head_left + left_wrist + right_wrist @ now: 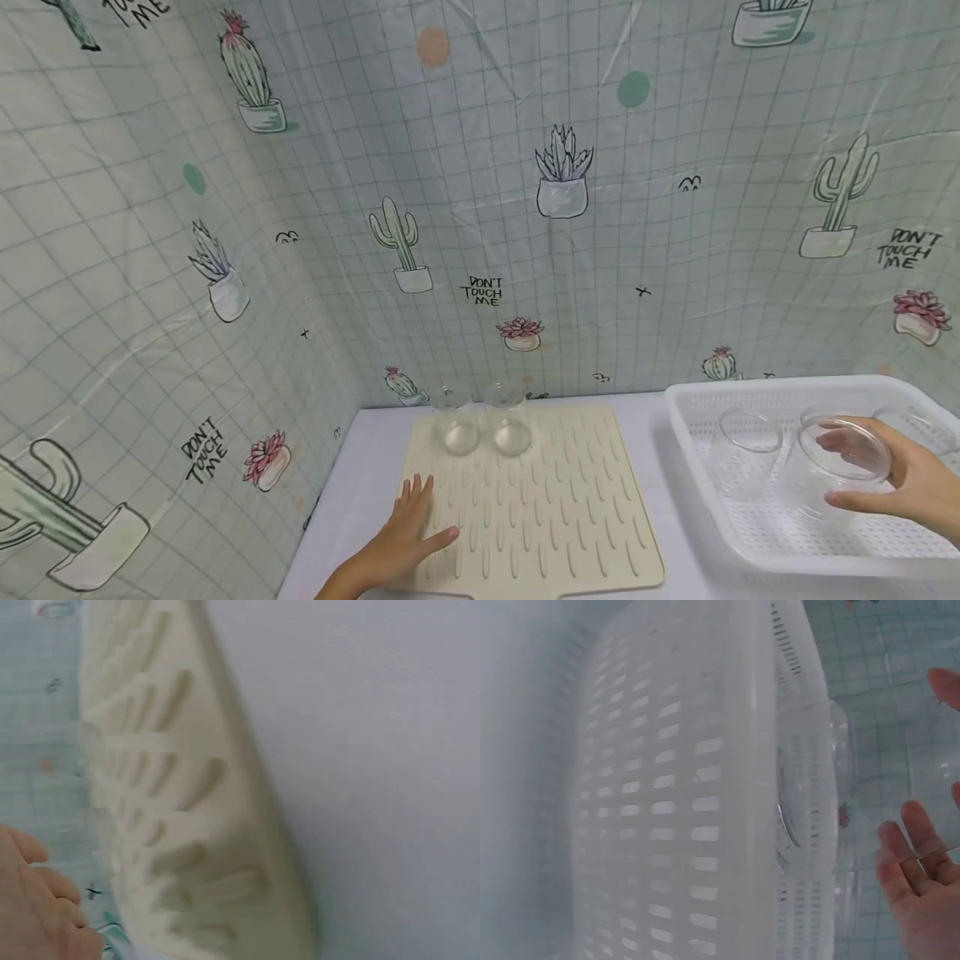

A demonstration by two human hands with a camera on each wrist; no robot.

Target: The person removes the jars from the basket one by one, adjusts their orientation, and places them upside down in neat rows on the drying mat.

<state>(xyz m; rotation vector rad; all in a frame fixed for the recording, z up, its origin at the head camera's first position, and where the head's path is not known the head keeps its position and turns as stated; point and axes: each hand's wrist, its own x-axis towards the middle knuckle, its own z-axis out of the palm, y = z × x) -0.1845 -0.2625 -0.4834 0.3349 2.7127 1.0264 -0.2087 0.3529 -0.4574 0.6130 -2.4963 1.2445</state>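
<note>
My right hand (900, 479) grips a clear cup (843, 450) over the white basket (697, 467), thumb on the near side and fingers on the far side. In the right wrist view, the thumb and fingers lie on either side of the clear wall. More clear cups, such as one on the left (750, 431), stand inside the basket. My left hand (405, 533) is spread over the left edge of a beige ridged mat (555, 500), holding nothing. Toward the back of that mat stand two clear cups, a left one (457, 435) and a right one (512, 435).
A white table surface (345, 508) lies under the mat and basket. Behind and to the left hangs a grid-patterned curtain (465, 167) printed with cacti. The basket's raised, slotted wall (660, 802) fills much of the right wrist view.
</note>
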